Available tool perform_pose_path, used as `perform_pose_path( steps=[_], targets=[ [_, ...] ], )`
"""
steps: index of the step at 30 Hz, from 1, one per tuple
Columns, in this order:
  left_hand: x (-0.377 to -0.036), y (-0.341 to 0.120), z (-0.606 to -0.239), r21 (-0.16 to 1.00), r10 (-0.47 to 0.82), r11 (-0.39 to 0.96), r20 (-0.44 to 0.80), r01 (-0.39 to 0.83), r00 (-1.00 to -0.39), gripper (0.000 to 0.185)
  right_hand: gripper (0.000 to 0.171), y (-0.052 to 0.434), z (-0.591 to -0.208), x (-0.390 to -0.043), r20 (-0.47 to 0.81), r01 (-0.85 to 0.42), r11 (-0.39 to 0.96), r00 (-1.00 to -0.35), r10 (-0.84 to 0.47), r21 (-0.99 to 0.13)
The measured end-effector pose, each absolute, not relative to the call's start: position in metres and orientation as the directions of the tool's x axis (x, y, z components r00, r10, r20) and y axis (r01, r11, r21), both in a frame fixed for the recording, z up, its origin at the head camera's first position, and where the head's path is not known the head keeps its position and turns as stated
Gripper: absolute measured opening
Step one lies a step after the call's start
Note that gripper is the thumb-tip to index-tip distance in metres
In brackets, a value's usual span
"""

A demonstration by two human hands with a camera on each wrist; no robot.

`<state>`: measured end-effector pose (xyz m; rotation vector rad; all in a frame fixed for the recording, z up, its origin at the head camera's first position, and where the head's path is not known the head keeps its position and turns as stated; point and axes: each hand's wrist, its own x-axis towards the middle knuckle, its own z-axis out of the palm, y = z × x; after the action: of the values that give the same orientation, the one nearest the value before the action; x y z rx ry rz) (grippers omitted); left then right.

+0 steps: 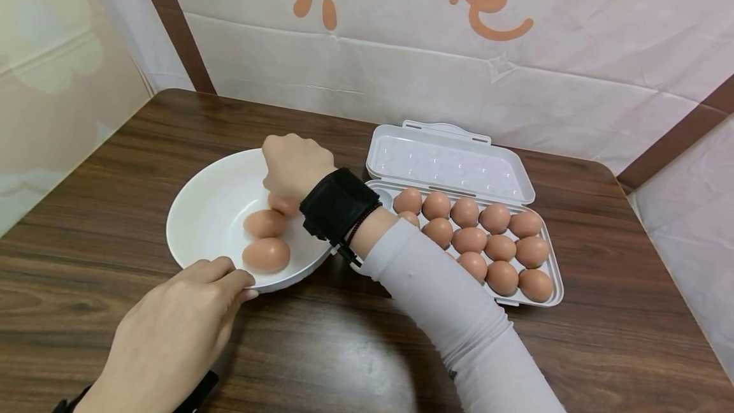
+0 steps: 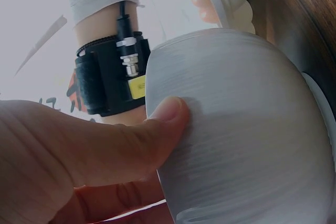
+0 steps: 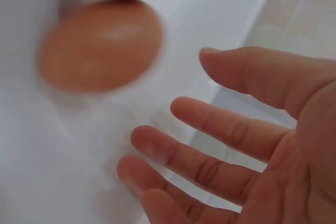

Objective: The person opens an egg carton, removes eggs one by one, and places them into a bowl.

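L. hand (image 1: 172, 330) grips near rim of white bowl (image 1: 206, 209), thumb on its outer wall, steadying it on the table (image 1: 115, 164). Three eggs lie in bowl; nearest egg (image 1: 266, 255) sits just inside rim. R. hand (image 1: 295, 164) hovers over bowl w/ fingers (image 3: 210, 129) spread, empty. Egg tray (image 1: 539, 301), lid open, at right. Best practice: keep bowl pinned, lift hand straight up, avoid nudging eggs.

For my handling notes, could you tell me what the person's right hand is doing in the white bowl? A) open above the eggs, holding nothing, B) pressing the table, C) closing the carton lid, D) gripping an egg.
A: in the right wrist view, the right hand has straight, spread fingers with nothing between them, beside a brown egg in the white bowl.
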<state>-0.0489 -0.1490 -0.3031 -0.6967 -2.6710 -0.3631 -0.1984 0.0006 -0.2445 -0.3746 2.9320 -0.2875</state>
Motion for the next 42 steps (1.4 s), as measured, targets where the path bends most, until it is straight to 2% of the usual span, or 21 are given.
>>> perform_pose_path(
  steps=[6,11,14,18,25,32,35,38,41,42],
  targets=[
    [-0.049,-0.149,-0.303,0.159,0.425,0.841,0.401,0.518,-0.812,0.019,0.012,0.017,-0.219,-0.193,-0.129,-0.222,0.941,-0.957,-0.26,-0.254],
    [-0.05,-0.15,-0.304,0.157,0.426,0.839,0.406,0.521,-0.809,0.02,0.018,0.044,-0.204,-0.181,-0.056,-0.23,0.932,-0.965,-0.256,-0.28],
    [-0.05,-0.152,-0.305,0.151,0.426,0.838,0.419,0.525,-0.801,0.019,0.018,0.06,-0.2,-0.171,-0.013,-0.196,0.933,-0.978,-0.21,-0.302],
    [-0.049,-0.153,-0.305,0.138,0.431,0.834,0.441,0.534,-0.787,0.022,0.02,0.077,-0.2,-0.157,0.028,-0.142,0.93,-0.99,-0.141,-0.338],
    [-0.05,-0.154,-0.304,0.123,0.436,0.832,0.459,0.541,-0.774,0.024,0.027,0.105,-0.204,-0.131,0.047,-0.111,0.927,-0.994,-0.101,-0.359],
    [-0.049,-0.154,-0.304,0.144,0.418,0.839,0.448,0.525,-0.79,0.021,0.034,0.123,-0.228,-0.103,0.092,-0.104,0.942,-0.993,-0.078,-0.318],
    [-0.05,-0.154,-0.304,0.149,0.412,0.843,0.437,0.516,-0.8,0.02,0.031,0.129,-0.245,-0.095,0.127,-0.145,0.944,-0.986,-0.112,-0.297],
    [-0.05,-0.153,-0.302,0.15,0.411,0.845,0.432,0.514,-0.802,0.021,0.018,0.135,-0.26,-0.089,0.151,-0.185,0.938,-0.978,-0.145,-0.293],
    [-0.049,-0.153,-0.301,0.151,0.414,0.842,0.435,0.518,-0.8,0.022,0.007,0.14,-0.27,-0.084,0.122,-0.158,0.946,-0.984,-0.128,-0.283],
    [-0.049,-0.153,-0.3,0.15,0.416,0.84,0.439,0.521,-0.797,0.021,0.01,0.142,-0.272,-0.082,0.114,-0.154,0.947,-0.985,-0.126,-0.281]
  ],
)
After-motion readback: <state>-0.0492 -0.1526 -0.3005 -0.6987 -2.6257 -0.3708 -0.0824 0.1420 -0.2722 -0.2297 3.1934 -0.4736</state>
